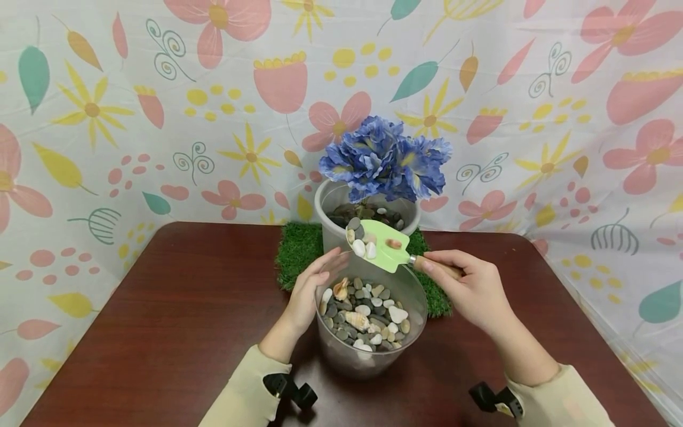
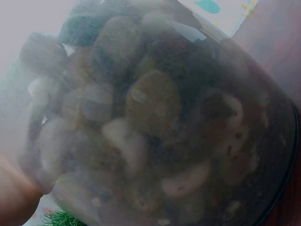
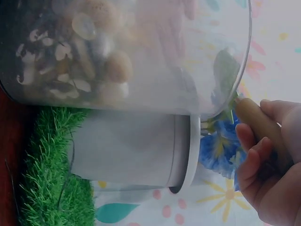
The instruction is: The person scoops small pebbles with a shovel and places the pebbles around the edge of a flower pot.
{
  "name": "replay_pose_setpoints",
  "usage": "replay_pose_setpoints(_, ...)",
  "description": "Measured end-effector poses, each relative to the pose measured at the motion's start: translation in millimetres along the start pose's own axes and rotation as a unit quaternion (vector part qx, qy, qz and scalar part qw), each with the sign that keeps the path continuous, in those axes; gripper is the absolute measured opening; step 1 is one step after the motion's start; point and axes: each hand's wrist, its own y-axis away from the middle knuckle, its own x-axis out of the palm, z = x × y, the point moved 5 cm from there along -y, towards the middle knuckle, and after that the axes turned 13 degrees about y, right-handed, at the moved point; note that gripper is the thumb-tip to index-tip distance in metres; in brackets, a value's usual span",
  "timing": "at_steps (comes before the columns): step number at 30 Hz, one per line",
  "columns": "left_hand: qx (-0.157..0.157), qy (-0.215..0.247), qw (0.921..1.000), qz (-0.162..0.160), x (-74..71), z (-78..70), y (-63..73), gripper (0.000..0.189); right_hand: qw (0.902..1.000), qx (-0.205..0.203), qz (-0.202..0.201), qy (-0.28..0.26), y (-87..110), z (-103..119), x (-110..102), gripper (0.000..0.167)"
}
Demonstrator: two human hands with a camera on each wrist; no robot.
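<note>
My right hand [image 1: 475,287] grips the wooden handle [image 1: 439,267] of a small trowel with a light green blade [image 1: 385,240]. On the blade lie several pebbles, white and grey, and a brownish one. The trowel hangs over the back rim of a clear plastic bucket [image 1: 360,362], which holds pebbles and a few shells [image 1: 356,321]. My left hand [image 1: 306,293] is at the bucket's left side, its fingers extended near the rim; whether it touches the wall I cannot tell. In the right wrist view, fingers of the right hand [image 3: 277,165] curl round the handle.
Behind the bucket, a white pot [image 1: 333,237] with dark pebbles and blue artificial flowers [image 1: 386,157] stands on a green turf mat [image 1: 299,255]. They are on a dark red-brown table [image 1: 203,308], backed by a floral-patterned cloth [image 1: 176,118].
</note>
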Motion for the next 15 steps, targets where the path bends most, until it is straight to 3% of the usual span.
replay_pose_setpoints(4, 0.002, 0.0, 1.0, 0.001, 0.3, -0.4, 0.2, 0.055, 0.9998, 0.018, 0.001, 0.007, -4.0, -1, -2, 0.016)
replay_pose_setpoints(15, -0.009, 0.002, 0.9999, -0.006, 1.5, -1.7, 0.9, 0.055, 0.9996, 0.017, 0.018, 0.013, -15.8, 0, -5, 0.017)
